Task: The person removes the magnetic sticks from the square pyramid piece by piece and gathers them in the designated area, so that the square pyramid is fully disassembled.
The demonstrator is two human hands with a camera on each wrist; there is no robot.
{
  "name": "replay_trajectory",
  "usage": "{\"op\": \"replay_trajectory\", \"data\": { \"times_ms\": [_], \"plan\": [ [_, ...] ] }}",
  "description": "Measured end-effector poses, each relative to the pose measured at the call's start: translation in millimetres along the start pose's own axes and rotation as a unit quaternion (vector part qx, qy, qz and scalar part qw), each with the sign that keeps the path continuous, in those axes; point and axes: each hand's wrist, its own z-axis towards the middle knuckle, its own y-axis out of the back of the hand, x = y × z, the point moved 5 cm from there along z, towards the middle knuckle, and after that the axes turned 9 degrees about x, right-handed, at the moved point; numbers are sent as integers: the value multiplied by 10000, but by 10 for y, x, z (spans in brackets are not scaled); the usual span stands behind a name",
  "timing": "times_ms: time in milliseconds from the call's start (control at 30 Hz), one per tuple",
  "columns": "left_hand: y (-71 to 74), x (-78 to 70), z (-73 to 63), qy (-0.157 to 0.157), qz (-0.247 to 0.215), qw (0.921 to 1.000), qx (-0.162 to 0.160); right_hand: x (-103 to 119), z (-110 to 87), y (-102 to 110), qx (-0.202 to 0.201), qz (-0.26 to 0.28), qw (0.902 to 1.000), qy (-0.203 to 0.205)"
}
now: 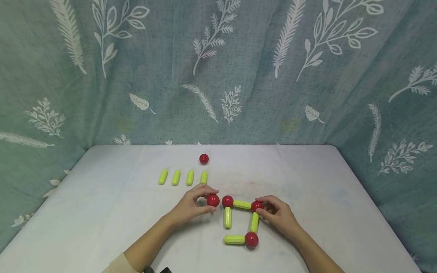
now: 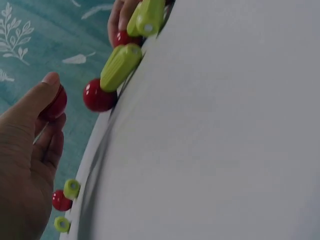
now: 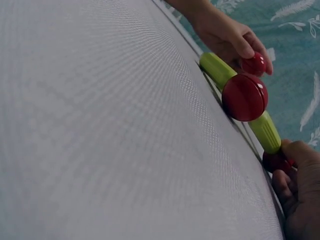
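Note:
My left hand [image 1: 195, 204] pinches a loose red ball [image 1: 213, 200] between thumb and fingers, just left of a joined shape of red balls and lime-green rods. The shape's upper left ball [image 1: 227, 201] has one rod [image 1: 227, 218] pointing toward me and another rod [image 1: 242, 204] running right. At the upper right corner, my right hand [image 1: 278, 214] grips a red ball [image 1: 257, 206] with thumb and fingers. From it a rod [image 1: 254, 222] leads to the near ball [image 1: 251, 240], where a further rod [image 1: 234, 239] points left. The right wrist view shows this near ball [image 3: 245, 97] large in front.
Several lime-green rods [image 1: 176, 177] lie in a row on the white table [image 1: 112, 212], beyond my left hand. A single red ball [image 1: 203, 159] sits behind them near the far edge. A patterned green-blue cloth [image 1: 252, 125] hangs behind the table.

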Motion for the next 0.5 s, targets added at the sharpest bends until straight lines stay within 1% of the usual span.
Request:
{"op": "replay_trajectory", "data": {
  "times_ms": [200, 300, 400, 500],
  "plan": [
    [234, 55, 122, 45, 155, 9997, -167, 15, 9, -9, -103, -39, 9999, 123],
    [360, 86, 190, 103, 208, 9992, -320, -80, 40, -16, -178, -159, 9996, 149],
    [479, 130, 239, 248, 212, 9984, -456, -215, 62, -32, -198, -190, 9996, 103],
    [588, 183, 273, 553, 148, 9968, -550, -319, 61, -40, -205, -95, 9997, 48]
  ]
}}
